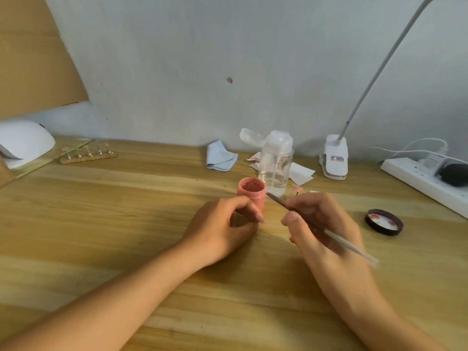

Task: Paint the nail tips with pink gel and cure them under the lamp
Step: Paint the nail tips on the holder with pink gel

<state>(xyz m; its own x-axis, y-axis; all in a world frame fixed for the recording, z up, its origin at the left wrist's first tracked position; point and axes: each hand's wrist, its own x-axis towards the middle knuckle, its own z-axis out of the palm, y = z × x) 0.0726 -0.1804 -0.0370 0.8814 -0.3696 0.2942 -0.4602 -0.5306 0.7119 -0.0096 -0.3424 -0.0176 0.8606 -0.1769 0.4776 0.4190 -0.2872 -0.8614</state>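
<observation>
An open pink gel jar [252,190] stands mid-table. My left hand [222,224] lies just in front of it, its curled fingers covering and holding the jar's lower near side. My right hand [319,224] pinches a thin nail brush [329,233]; its dark tip hovers by the jar's right rim. A small pink nail tip on a holder [297,190] pokes up just behind my right hand. A wooden strip with several nail holders [88,155] sits at the back left beside the white curing lamp [22,143].
The jar's black lid [383,222] lies upturned at the right. A clear pump bottle [276,163], a blue cloth [220,155], paper scraps [301,173], a clip-on desk lamp [334,158] and a white power strip [425,183] line the back. Cardboard leans at the far left.
</observation>
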